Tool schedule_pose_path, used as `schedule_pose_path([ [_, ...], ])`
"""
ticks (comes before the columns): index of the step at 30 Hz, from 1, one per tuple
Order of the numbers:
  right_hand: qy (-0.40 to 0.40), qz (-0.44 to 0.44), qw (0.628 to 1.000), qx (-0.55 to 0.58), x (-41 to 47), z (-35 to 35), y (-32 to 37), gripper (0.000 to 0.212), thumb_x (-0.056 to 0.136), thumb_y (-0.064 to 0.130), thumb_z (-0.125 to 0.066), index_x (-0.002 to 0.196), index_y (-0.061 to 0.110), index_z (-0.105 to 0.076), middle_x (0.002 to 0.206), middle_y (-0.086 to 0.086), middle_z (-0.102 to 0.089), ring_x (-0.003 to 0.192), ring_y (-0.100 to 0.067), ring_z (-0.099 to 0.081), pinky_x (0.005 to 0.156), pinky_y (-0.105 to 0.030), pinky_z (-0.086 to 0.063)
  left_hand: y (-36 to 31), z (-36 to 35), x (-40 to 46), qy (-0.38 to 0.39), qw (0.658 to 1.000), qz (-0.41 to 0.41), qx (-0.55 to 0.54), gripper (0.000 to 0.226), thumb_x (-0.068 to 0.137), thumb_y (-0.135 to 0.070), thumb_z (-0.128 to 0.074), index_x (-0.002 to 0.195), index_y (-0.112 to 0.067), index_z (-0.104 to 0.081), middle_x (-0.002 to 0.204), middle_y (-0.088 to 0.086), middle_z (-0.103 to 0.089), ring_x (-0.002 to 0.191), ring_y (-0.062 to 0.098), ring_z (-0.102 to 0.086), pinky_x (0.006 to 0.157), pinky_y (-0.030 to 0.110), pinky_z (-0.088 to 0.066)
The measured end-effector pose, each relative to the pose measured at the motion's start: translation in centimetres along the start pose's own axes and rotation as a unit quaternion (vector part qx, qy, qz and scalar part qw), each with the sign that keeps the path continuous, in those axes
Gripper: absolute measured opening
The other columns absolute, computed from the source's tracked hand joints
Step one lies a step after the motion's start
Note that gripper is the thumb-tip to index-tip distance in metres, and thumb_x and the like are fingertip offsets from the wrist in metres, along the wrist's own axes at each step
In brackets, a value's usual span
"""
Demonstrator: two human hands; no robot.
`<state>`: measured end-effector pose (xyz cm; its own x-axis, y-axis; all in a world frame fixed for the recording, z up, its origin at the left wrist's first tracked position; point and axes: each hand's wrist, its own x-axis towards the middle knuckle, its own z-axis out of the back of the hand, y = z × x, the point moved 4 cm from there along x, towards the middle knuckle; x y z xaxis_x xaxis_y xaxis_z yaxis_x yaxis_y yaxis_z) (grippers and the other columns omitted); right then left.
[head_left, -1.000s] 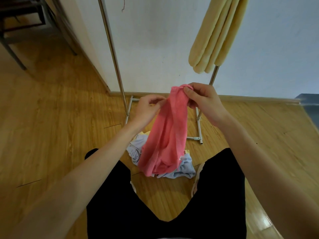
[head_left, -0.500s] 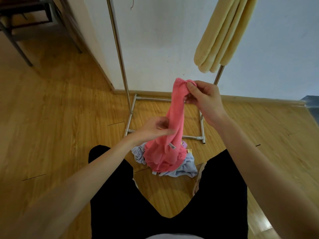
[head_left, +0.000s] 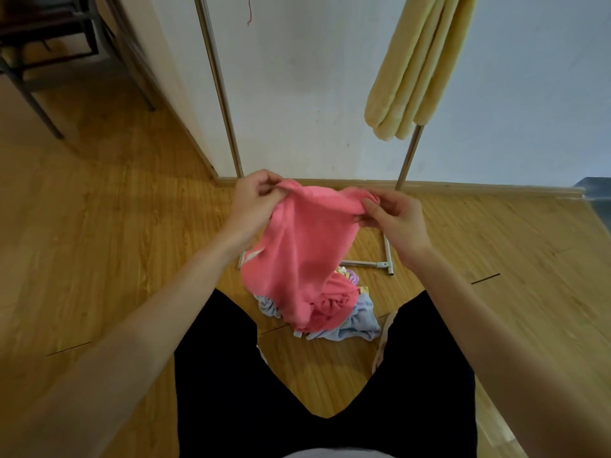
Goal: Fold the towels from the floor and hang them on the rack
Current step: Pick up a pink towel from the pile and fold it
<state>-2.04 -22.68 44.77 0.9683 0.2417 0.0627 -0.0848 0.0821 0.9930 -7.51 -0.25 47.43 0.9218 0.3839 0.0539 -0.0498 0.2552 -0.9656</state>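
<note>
**Pink towel held up by its top edge, ready to be spread and folded**

The left hand (head_left: 256, 201) pinches one end of the pink towel (head_left: 299, 259) along its upper edge, fingers curled round the cloth; the right hand (head_left: 391, 216) pinches the other end in the same way, thumb and fingertips closed on a bunched bit of fabric; the two hands are level and apart, with the edge sagging slightly between them; the rest of the towel hangs down crumpled, its lower end touching the pile of towels (head_left: 350, 320) on the floor (head_left: 99, 242) between the person's legs.

To do this step well, I judge the hands should work outward to the true corners and draw the edge taut, then lift until the hem clears the pile, so the fold starts flat and drags nothing up with it.

Just beyond the hands stands the rack (head_left: 218, 84); its two upright poles rise against the white wall (head_left: 304, 77) and its base bar lies on the floor near the pile; a folded yellow towel (head_left: 416, 64) already hangs at the far right; the room between the poles to its left looks free for the pink one; dark chair legs (head_left: 36, 104) stand well away at the far left.
</note>
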Motion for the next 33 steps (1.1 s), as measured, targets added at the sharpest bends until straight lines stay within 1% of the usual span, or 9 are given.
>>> schedule_pose_path([
  [4,-0.015,-0.03,0.999,-0.037,-0.1,0.7,-1.4,0.017,0.091,0.007,-0.06,0.104,0.002,-0.07,0.083,-0.009,-0.07,0.071,-0.013,-0.066,0.059,-0.023,-0.051,-1.9,0.4,-0.8,0.044,0.999,0.027,-0.002,0.011,0.089,-0.006,-0.064,0.097,-0.003,-0.069,0.08,0.007,-0.069,0.062,0.003,-0.064,0.053,0.016,-0.05],
  [8,-0.042,-0.015,0.993,-0.11,0.1,0.9,-1.3,0.011,0.087,0.02,-0.068,0.09,0.011,-0.072,0.059,0.018,-0.058,0.052,0.001,-0.047,0.055,-0.014,-0.037,-2.7,0.7,-1.3,0.079,0.994,0.066,-0.038,0.015,0.09,-0.003,-0.061,0.103,0.0,-0.068,0.089,0.013,-0.07,0.07,0.01,-0.067,0.062,0.021,-0.056],
  [11,-0.038,-0.01,0.994,-0.098,-0.1,0.7,-0.7,0.004,0.087,0.008,-0.065,0.086,0.008,-0.069,0.05,0.021,-0.057,0.046,0.004,-0.047,0.049,-0.009,-0.035,-2.9,1.0,-1.4,0.077,0.989,0.09,-0.085,0.013,0.091,0.001,-0.058,0.1,-0.001,-0.068,0.084,0.01,-0.07,0.069,0.01,-0.067,0.065,0.022,-0.057],
  [14,0.005,0.007,0.995,-0.098,-0.6,-0.3,-0.2,0.015,0.08,-0.009,-0.061,0.088,0.003,-0.063,0.072,-0.001,-0.067,0.061,-0.003,-0.059,0.059,-0.016,-0.045,-2.9,1.3,-1.3,0.054,0.986,0.106,-0.113,0.013,0.091,0.003,-0.056,0.097,-0.001,-0.067,0.079,0.008,-0.069,0.068,0.012,-0.067,0.066,0.023,-0.058],
  [18,0.082,0.03,0.99,-0.108,-1.0,-1.7,0.3,0.03,0.078,-0.012,-0.057,0.105,0.001,-0.056,0.085,-0.031,-0.064,0.068,-0.024,-0.054,0.063,-0.04,-0.047,-2.9,1.4,-1.2,0.027,0.984,0.115,-0.129,0.013,0.091,0.005,-0.054,0.094,-0.001,-0.065,0.081,0.01,-0.067,0.07,0.015,-0.068,0.065,0.025,-0.059],
  [23,0.135,0.073,0.978,-0.141,-1.4,-2.6,1.1,0.017,0.087,-0.002,-0.06,0.103,0.0,-0.067,0.068,0.002,-0.064,0.05,-0.003,-0.055,0.05,-0.019,-0.045,-3.3,1.5,-1.3,0.002,0.983,0.116,-0.144,0.014,0.091,0.004,-0.054,0.091,-0.004,-0.066,0.082,0.009,-0.067,0.071,0.013,-0.069,0.064,0.024,-0.056],
  [28,0.035,0.125,0.982,-0.135,-1.8,-1.5,1.8,0.003,0.09,0.006,-0.062,0.087,0.004,-0.062,0.065,0.0,-0.06,0.054,-0.005,-0.056,0.052,-0.013,-0.042,-3.8,1.8,-1.4,-0.016,0.981,0.113,-0.157,0.014,0.092,0.004,-0.053,0.09,-0.004,-0.065,0.084,0.011,-0.066,0.073,0.015,-0.069,0.065,0.024,-0.057],
  [31,-0.04,0.178,0.965,-0.187,-2.2,-1.0,2.2,0.003,0.09,0.007,-0.061,0.091,0.009,-0.063,0.077,0.003,-0.063,0.07,-0.009,-0.057,0.058,-0.017,-0.045,-4.2,1.7,-1.6,-0.018,0.98,0.115,-0.164,0.013,0.092,0.005,-0.053,0.091,-0.002,-0.064,0.085,0.011,-0.066,0.076,0.017,-0.068,0.069,0.028,-0.059],
  [33,-0.032,0.22,0.953,-0.207,-3.0,-1.4,2.6,0.008,0.092,0.006,-0.056,0.099,0.008,-0.058,0.078,0.013,-0.058,0.067,-0.005,-0.055,0.054,-0.016,-0.042,-4.4,1.6,-1.6,-0.027,0.977,0.116,-0.175,0.012,0.091,0.006,-0.053,0.093,-0.001,-0.063,0.085,0.011,-0.065,0.077,0.018,-0.068,0.071,0.029,-0.06],
])
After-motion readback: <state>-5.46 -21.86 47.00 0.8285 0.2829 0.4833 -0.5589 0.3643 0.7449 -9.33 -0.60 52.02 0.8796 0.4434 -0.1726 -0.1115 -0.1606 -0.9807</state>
